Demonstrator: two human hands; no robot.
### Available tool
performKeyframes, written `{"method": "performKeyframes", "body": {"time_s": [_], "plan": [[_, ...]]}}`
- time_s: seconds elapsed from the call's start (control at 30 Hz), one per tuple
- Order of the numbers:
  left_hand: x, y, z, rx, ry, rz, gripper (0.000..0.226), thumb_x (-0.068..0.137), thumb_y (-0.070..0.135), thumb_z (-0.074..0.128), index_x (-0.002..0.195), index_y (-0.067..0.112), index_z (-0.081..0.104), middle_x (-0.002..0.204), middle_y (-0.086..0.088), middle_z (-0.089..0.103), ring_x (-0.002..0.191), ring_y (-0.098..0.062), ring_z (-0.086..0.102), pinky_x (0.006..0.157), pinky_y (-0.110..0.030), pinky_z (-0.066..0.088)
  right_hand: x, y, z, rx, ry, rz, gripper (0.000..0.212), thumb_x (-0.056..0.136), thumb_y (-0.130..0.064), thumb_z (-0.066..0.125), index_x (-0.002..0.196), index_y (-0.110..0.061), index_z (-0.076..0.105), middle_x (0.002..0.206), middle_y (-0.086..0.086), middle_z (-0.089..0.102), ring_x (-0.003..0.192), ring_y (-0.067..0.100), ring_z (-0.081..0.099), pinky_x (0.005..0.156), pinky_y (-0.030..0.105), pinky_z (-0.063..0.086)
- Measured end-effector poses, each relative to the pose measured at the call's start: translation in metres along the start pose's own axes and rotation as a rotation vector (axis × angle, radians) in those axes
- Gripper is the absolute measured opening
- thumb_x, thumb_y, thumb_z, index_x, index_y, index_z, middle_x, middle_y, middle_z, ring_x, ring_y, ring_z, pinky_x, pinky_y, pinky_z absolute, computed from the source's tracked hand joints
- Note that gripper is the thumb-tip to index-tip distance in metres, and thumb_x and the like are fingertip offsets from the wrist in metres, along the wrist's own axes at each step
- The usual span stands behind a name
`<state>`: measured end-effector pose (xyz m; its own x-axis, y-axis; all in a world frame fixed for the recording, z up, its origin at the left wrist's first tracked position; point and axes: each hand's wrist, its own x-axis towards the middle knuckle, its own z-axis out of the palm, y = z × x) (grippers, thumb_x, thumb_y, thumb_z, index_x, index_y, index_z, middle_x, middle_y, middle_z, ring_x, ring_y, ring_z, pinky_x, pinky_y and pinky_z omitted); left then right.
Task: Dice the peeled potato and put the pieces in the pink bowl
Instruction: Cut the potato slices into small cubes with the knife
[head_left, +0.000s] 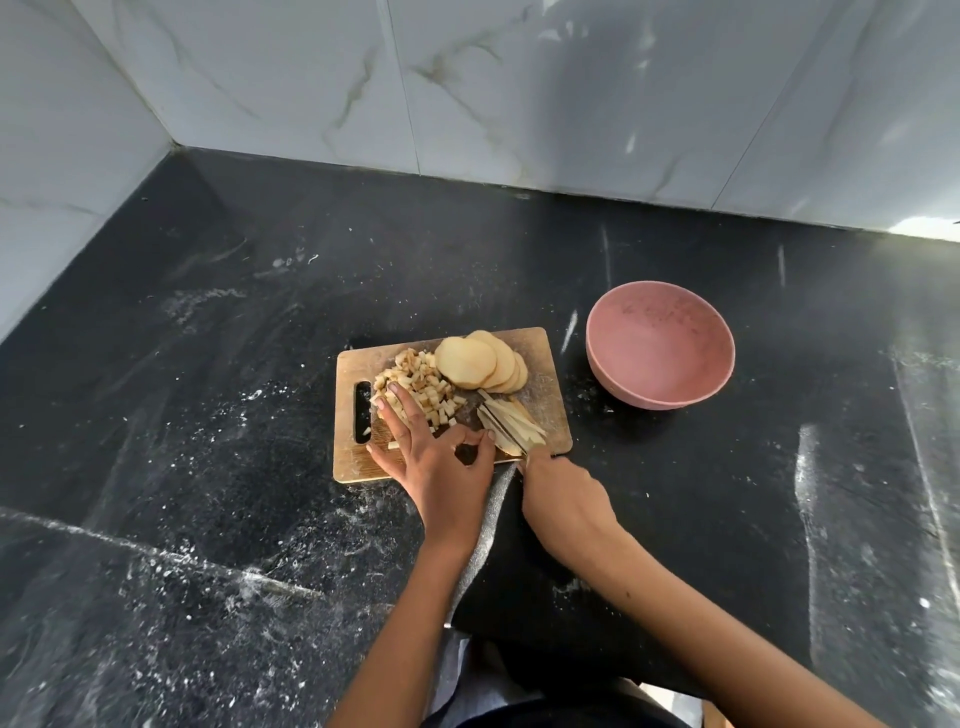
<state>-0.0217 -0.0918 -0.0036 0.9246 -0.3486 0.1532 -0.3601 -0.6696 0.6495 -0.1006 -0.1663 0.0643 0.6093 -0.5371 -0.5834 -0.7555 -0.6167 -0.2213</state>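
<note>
Dicing was the step in hand, and it stood about midway. On the black worktop (208, 415) lay a wooden cutting board (540, 353), and across it, from left to right, the potato showed in three stages. At the left sat a heap of small cubes (423, 382) — work already finished. The left hand (434, 457) rested there with its fingers stretched out straight and apart, the fingertips reaching into the near edge of the heap, the thumb turned in toward the sticks; it gripped nothing. Behind and to the right of the cubes leaned a fanned stack of round slices (467, 361), not yet cut down. In front of those, near the board's right corner, lay a bundle of long sticks (514, 423), and the knife (501, 431) lay among them with its dark blade running along their length. The right hand (561, 493) was at the board's near edge, closed round what I took to be the knife's handle, though the handle itself was hidden under the fingers. Well to the right of the board stood the pink bowl (660, 345), upright and with no potato in it. By my judgement the next move called for turning the sticks crosswise to the blade and steadying them with the left hand — then the slices, then the transfer.
</note>
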Motion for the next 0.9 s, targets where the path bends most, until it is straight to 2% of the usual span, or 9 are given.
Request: {"method": "performKeyframes", "body": {"time_s": [0.17,0.27,0.37,0.47,0.63,0.8,0.9], "plan": [[0.0,-0.002,0.002,0.021,-0.002,-0.009,0.013,0.077,0.028,0.078,0.072,0.017,0.072,0.159,-0.011,0.008,0.146,-0.028,-0.012,0.109,-0.053,-0.016,-0.003,0.004,0.001,0.036,-0.017,-0.011,0.025,0.102,-0.016,0.033,0.125,-0.009,0.039,0.119,0.014,0.058,0.106,0.032,0.059,0.078,0.039,0.045],[-0.001,-0.001,0.003,0.03,-0.003,-0.007,0.014,0.077,0.028,0.077,0.07,0.019,0.07,0.159,-0.009,0.007,0.147,-0.029,-0.01,0.11,-0.054,-0.016,-0.026,0.022,0.011,0.026,-0.025,0.0,0.016,0.104,-0.021,0.028,0.111,-0.012,0.038,0.11,0.012,0.061,0.099,0.031,0.062,0.07,0.039,0.044],[-0.001,0.0,0.001,0.018,-0.011,-0.011,0.016,0.079,0.028,0.076,0.068,0.021,0.067,0.16,-0.007,0.005,0.147,-0.027,-0.013,0.11,-0.051,-0.019,-0.04,0.031,0.019,0.018,-0.024,-0.01,0.01,0.105,-0.022,0.025,0.098,-0.015,0.03,0.104,0.01,0.063,0.093,0.031,0.064,0.065,0.037,0.04],[-0.002,0.0,0.0,0.022,-0.026,-0.009,0.017,0.081,0.03,0.074,0.068,0.022,0.066,0.16,-0.005,0.002,0.147,-0.025,-0.016,0.11,-0.05,-0.02,-0.04,0.032,0.016,0.069,-0.025,-0.005,0.017,0.105,-0.027,0.024,0.099,-0.015,0.033,0.101,0.011,0.063,0.094,0.031,0.062,0.066,0.036,0.038],[-0.002,0.0,-0.002,0.024,-0.051,-0.002,0.016,0.082,0.03,0.072,0.07,0.023,0.066,0.161,-0.006,0.0,0.147,-0.026,-0.015,0.11,-0.051,-0.02,-0.03,0.031,0.008,0.085,-0.014,-0.022,0.029,0.105,-0.03,0.026,0.111,-0.009,0.044,0.106,0.015,0.061,0.098,0.034,0.061,0.067,0.035,0.038],[-0.001,0.0,-0.003,0.032,-0.053,0.039,0.017,0.083,0.032,0.071,0.07,0.023,0.065,0.16,-0.009,0.003,0.147,-0.024,-0.015,0.113,-0.047,-0.02,-0.045,0.044,0.012,0.019,-0.023,-0.022,0.022,0.105,-0.033,0.023,0.098,-0.014,0.034,0.103,0.014,0.062,0.096,0.035,0.062,0.066,0.036,0.038],[0.001,-0.001,-0.004,0.057,-0.034,0.092,0.02,0.083,0.031,0.071,0.067,0.022,0.064,0.16,-0.011,0.007,0.148,-0.025,-0.01,0.114,-0.039,-0.022,-0.047,0.045,0.013,0.005,-0.03,-0.032,0.023,0.105,-0.034,0.022,0.095,-0.014,0.03,0.102,0.013,0.063,0.095,0.034,0.062,0.066,0.035,0.037]]}}
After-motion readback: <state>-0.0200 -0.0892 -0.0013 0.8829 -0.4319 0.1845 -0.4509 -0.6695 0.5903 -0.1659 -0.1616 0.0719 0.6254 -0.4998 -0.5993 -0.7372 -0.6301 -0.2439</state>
